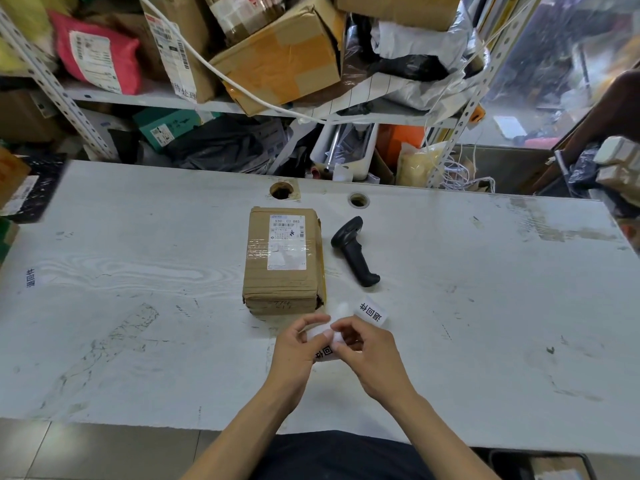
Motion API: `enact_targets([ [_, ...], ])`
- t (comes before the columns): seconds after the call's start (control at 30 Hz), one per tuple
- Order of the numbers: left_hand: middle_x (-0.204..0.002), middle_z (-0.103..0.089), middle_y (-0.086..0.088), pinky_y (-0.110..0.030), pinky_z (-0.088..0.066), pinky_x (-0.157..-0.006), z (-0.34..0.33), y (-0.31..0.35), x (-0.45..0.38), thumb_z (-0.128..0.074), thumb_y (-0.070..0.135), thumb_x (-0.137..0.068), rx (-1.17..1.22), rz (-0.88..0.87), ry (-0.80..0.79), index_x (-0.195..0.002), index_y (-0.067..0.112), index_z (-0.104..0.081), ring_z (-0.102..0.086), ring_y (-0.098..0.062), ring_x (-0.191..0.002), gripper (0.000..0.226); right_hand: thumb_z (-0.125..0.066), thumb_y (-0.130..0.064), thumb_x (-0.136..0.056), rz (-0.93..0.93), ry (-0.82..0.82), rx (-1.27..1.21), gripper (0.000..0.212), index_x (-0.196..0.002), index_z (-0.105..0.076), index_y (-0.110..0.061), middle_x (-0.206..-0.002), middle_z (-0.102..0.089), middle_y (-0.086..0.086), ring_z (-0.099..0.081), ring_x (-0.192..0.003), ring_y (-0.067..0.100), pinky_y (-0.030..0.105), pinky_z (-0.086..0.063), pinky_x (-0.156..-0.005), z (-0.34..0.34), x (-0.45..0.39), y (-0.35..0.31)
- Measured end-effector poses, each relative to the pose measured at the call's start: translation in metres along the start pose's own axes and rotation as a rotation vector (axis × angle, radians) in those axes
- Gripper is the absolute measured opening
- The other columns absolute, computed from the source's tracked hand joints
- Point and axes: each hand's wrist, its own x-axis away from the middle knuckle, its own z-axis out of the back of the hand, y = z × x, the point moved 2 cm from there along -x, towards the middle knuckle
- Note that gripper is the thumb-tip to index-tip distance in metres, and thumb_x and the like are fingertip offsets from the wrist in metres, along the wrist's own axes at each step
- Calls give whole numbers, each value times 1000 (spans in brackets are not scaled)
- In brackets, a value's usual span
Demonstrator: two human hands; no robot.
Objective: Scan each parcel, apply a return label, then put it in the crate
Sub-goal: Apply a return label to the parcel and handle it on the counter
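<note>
Both hands, left hand point(297, 344) and right hand point(367, 348), grip apparently one label strip point(372, 311); parcel point(284, 259) lies lengthwise away.

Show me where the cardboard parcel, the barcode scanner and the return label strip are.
cardboard parcel point(284, 261): head view, middle of its top face.
barcode scanner point(354, 250): head view, upper handle.
return label strip point(373, 312): head view, printed end sticking out past the fingers.

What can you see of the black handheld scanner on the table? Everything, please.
The black handheld barcode scanner looks like matte plastic, pistol-shaped, with a rounded head and a ribbed grip that ends in a small foot. It lies on its side on the scuffed white table, head toward the shelves, grip toward the person. It sits just right of the brown taped cardboard parcel, apart from it. No cable shows. Neither hand touches it.
</note>
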Motion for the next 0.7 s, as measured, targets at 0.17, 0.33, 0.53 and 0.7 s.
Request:
enact_targets([
  [0.17,-104,-72,-19,-49,-57,-94,-3,2,1,-74,11,-88,21,17,68,-96,24,-76,-71,-36,-97,16,-71,-15,-87,17,49,61,8,-90,-71,-22,-84,-70,-11,-65,-84,5,18,-52,-74,0,-3,4],
  [0.33,-100,-74,-14,-50,-57,-93,-4,1,-1,-73,11,-88,20,38,76,-94,15,-75,-73,-32,-94,8,-71,-19,-87,96,58,190,4,-87,-70,-23,-84,-66,-9,-62,-84,10,21,-50,-74,-1,-5,7],
  [0.53,-91,-75,-19,-49,-56,-93,-5,-5,-4,-74,7,-87,18,55,97,-91,7,-73,-73,-36,-88,4,-68,-27,-88,188,67,299,6,-84,-69,-22,-82,-61,-12,-58,-82,6,25,-49,-73,1,-7,14],
  [0.7,-89,-74,-21,-43,-56,-84,-5,-5,-5,-72,6,-88,68,99,116,-93,1,-73,-72,-30,-80,7,-62,-31,-90,332,88,430,9,-83,-66,-26,-84,-57,-15,-50,-75,-1,24,-48,-67,-1,-6,14],
])
